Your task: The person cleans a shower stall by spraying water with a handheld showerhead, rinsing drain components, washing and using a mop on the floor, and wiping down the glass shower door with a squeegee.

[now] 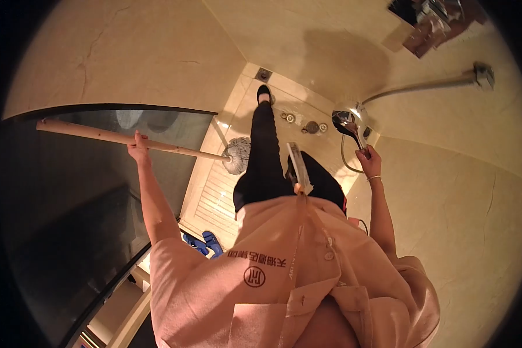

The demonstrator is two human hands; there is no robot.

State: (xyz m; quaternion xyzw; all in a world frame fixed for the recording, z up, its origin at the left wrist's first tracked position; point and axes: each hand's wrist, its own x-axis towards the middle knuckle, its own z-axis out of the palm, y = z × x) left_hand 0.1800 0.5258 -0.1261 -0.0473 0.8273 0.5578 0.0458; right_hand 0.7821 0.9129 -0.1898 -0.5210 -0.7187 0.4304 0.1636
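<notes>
My left hand [138,149] is wrapped around the wooden handle of a mop [180,150]. The handle slants from the upper left to a grey string mop head [236,155], which rests on the pale shower floor beside my leg. Out to the right, my right hand [368,159] grips the handle of a chrome hand shower [348,124]. Its dark face is partly visible, and a thin hose [343,152] curves below it. Whether water runs from it I cannot tell.
A dark-edged glass panel [174,129] stands on the left. A chrome pipe [417,90] juts from the right wall. Round metal fittings [312,127] show ahead, near a floor drain [263,74]. Blue slippers [212,243] lie by a slatted floor section [211,200].
</notes>
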